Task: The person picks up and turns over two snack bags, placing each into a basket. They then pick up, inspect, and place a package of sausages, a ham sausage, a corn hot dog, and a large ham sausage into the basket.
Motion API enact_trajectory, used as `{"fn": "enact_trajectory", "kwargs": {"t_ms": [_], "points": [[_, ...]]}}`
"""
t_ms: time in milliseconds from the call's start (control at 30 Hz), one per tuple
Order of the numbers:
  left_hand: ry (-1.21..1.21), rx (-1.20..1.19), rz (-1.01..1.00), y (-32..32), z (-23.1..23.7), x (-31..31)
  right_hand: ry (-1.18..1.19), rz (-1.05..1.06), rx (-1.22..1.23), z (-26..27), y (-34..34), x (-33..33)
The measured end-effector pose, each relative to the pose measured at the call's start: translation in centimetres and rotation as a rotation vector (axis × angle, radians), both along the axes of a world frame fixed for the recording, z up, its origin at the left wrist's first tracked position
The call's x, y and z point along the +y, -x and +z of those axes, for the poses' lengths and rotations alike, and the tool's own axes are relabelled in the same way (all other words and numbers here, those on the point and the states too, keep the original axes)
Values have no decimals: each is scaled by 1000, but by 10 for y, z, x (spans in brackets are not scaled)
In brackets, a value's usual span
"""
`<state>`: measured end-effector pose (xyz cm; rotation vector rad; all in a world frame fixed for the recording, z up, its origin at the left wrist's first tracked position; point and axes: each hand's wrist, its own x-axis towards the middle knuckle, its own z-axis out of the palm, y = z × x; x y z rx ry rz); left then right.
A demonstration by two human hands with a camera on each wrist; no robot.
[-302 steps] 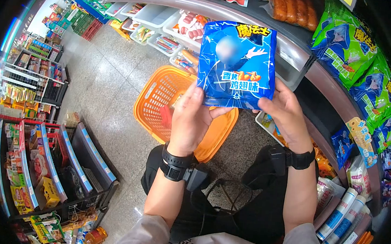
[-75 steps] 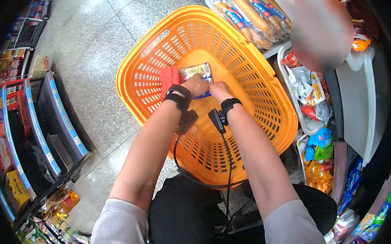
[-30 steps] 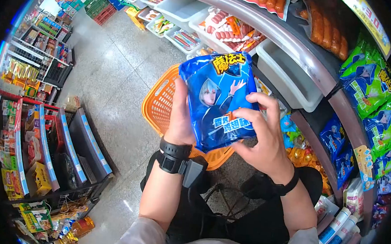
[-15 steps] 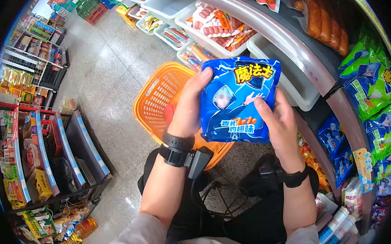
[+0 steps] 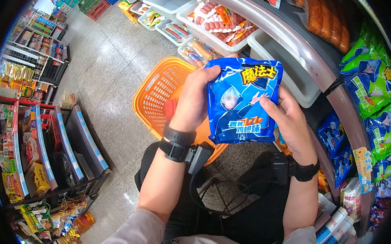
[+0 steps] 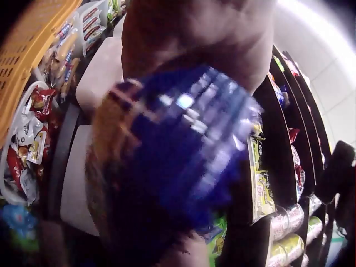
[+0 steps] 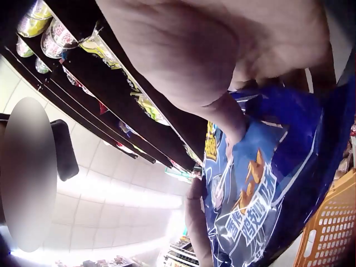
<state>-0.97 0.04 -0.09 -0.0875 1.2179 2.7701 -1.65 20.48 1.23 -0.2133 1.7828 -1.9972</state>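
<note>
Blue snack bag [image 5: 244, 96]: held up between both hands near the middle of the head view, printed front toward the person, above the floor and overlapping part of the basket in sight.
Print on the bag: yellow lettering at the top, a hooded figure across the middle, white lettering and orange food lower down.
Left hand [image 5: 194, 97]: partly closed on the bag's left edge, thumb over the upper corner of the front, fingers reaching behind.
Right hand [image 5: 292, 123]: gripping the opposite edge, thumb flat on the front, fingers bent round the back.
Behind the bag: the left wrist view is blurred, so I can't fairly say how far the left fingers spread there.
Orange basket [image 5: 158, 92]: on the speckled floor [image 5: 111, 79] beyond the knees, a red item [image 5: 170, 108] inside.
Right side: green snack bags [image 5: 371, 90] line the curved shelf; packed sausages [image 5: 329, 27] lie near its top.
Left side: a slanted rack holds a yellow box [image 5: 39, 179] and other packets.
</note>
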Motion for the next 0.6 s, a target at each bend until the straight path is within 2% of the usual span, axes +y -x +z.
{"fn": "enact_trajectory", "kwargs": {"t_ms": [67,367,600], "points": [[91,-2,-18,-1,2,-1,-6,-1,-20,2,0,2],[196,65,3,-5,9,-1,-8,-10,-29,0,3,4],[175,73,8,-3,12,-1,38,-17,-12,-1,3,2]]}}
